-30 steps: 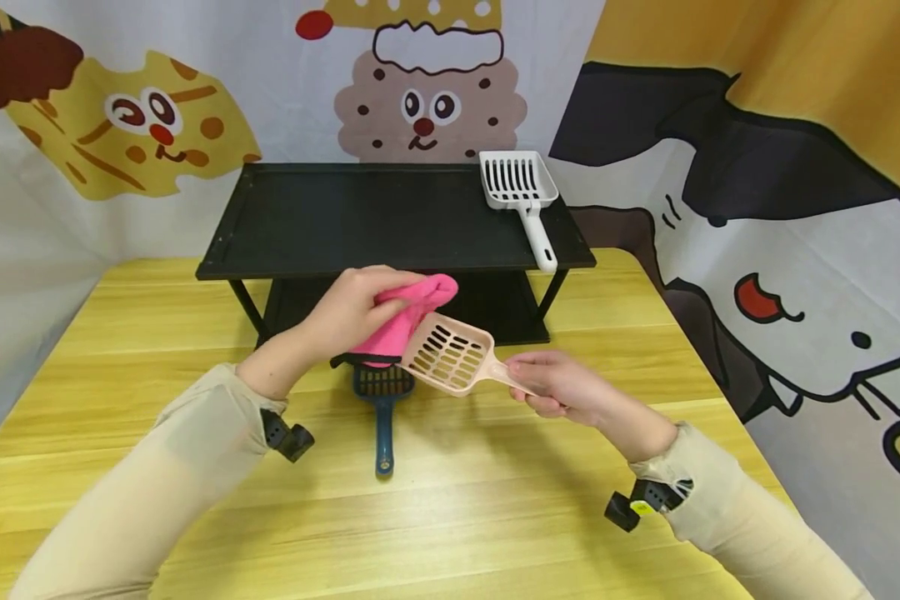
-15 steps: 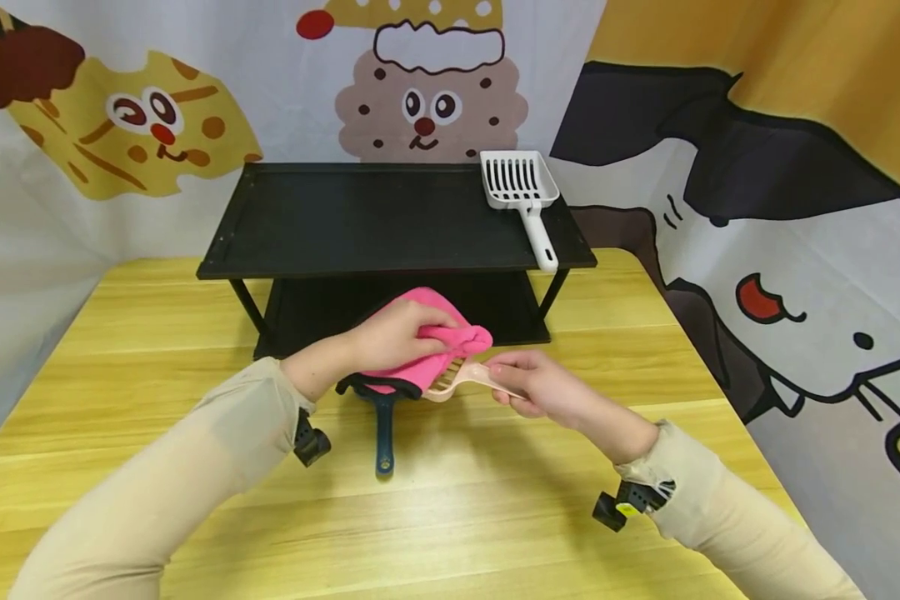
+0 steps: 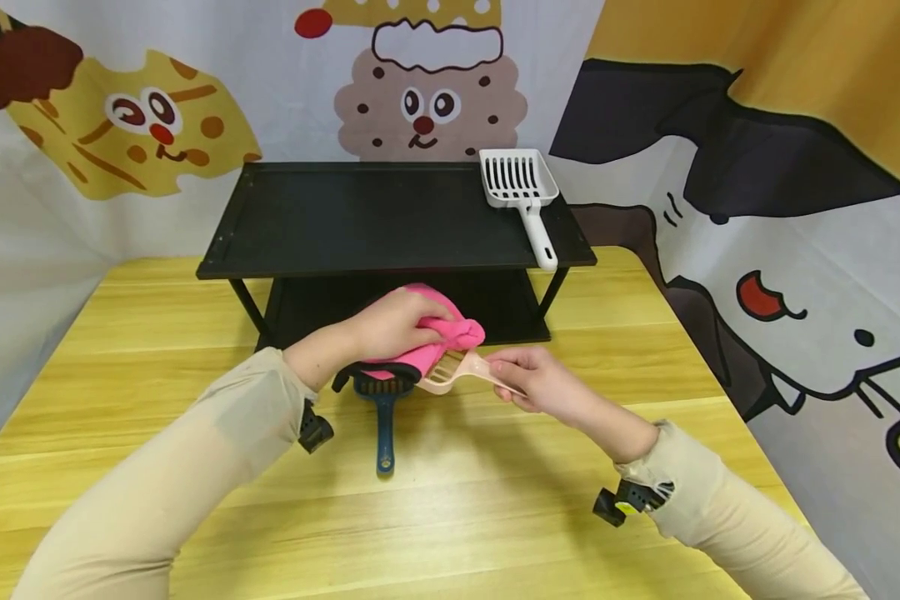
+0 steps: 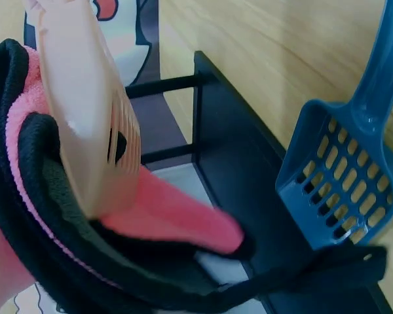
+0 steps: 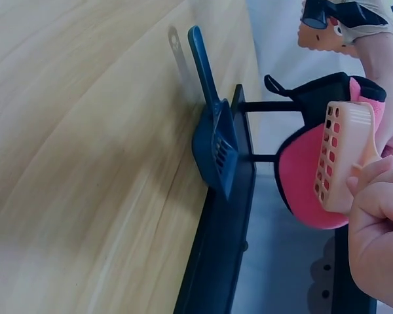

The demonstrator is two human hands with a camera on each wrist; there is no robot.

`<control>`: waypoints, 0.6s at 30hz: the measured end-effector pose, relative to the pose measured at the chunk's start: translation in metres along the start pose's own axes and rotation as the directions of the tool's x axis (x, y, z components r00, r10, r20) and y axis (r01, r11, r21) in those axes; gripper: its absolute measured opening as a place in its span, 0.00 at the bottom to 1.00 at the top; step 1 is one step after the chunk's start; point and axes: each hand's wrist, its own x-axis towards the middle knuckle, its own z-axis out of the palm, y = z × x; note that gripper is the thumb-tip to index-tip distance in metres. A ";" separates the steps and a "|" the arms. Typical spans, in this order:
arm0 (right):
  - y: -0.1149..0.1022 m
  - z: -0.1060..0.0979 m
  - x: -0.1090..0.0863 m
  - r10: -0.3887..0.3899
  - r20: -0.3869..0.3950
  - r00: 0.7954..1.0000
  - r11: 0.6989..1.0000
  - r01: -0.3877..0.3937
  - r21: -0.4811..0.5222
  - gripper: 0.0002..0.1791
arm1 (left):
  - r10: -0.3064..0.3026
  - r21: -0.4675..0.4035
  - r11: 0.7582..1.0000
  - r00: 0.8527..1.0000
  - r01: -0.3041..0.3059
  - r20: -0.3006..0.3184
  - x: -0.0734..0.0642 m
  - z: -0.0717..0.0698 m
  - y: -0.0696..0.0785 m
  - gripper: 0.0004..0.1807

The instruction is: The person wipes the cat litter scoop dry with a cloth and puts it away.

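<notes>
My right hand (image 3: 540, 379) pinches the handle of a pale peach litter scoop (image 3: 438, 379), its slotted basket raised above the table. Bunched in my left hand (image 3: 393, 323) is a pink cloth (image 3: 461, 333) with a black border, pressed over the scoop's basket and covering most of it. In the left wrist view the cloth's dark edge (image 4: 42, 163) wraps beside the scoop (image 4: 85, 111). Below the cloth, a blue litter scoop (image 3: 385, 425) lies with its handle toward me; the cloth hides part of its basket in the head view, while the left wrist view shows its slots.
A black two-tier rack (image 3: 360, 217) stands at the back of the wooden table (image 3: 450, 517). On its top right lies a white litter scoop (image 3: 523, 187), handle overhanging the front edge. A cartoon-print curtain (image 3: 285, 83) hangs behind.
My left hand has moved right and down, bringing the cloth over the peach scoop's basket, then slightly up. My right hand has shifted slightly left with the scoop, whose basket has tilted.
</notes>
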 end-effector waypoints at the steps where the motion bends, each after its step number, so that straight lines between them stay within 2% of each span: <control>1: 0.000 0.000 0.000 0.001 -0.003 1.000 1.000 -0.001 -0.004 0.19 | 0.002 0.009 1.000 1.000 -0.002 -0.003 -0.001 -0.001 -0.001 0.11; 4: 0.000 -0.001 -0.001 0.005 -0.008 1.000 1.000 -0.005 -0.013 0.19 | -0.016 0.008 1.000 1.000 0.016 -0.012 -0.004 -0.004 -0.006 0.13; 7: 0.000 -0.003 -0.003 0.000 -0.001 1.000 1.000 0.000 -0.027 0.19 | -0.028 0.002 1.000 0.998 0.029 -0.052 -0.009 -0.007 -0.013 0.14; 10: 0.000 -0.004 -0.006 -0.001 0.020 1.000 1.000 0.001 -0.030 0.18 | -0.069 -0.049 0.997 0.992 0.064 -0.107 -0.015 -0.011 -0.021 0.13; 15: 0.004 -0.008 -0.011 -0.006 0.069 0.998 1.000 0.006 0.010 0.19 | -0.155 -0.191 0.974 0.968 0.118 -0.195 -0.030 -0.019 -0.035 0.13; 18: 0.009 -0.014 -0.014 -0.008 0.082 0.997 0.998 0.003 0.056 0.19 | -0.213 -0.250 0.955 0.953 0.156 -0.216 -0.040 -0.023 -0.041 0.15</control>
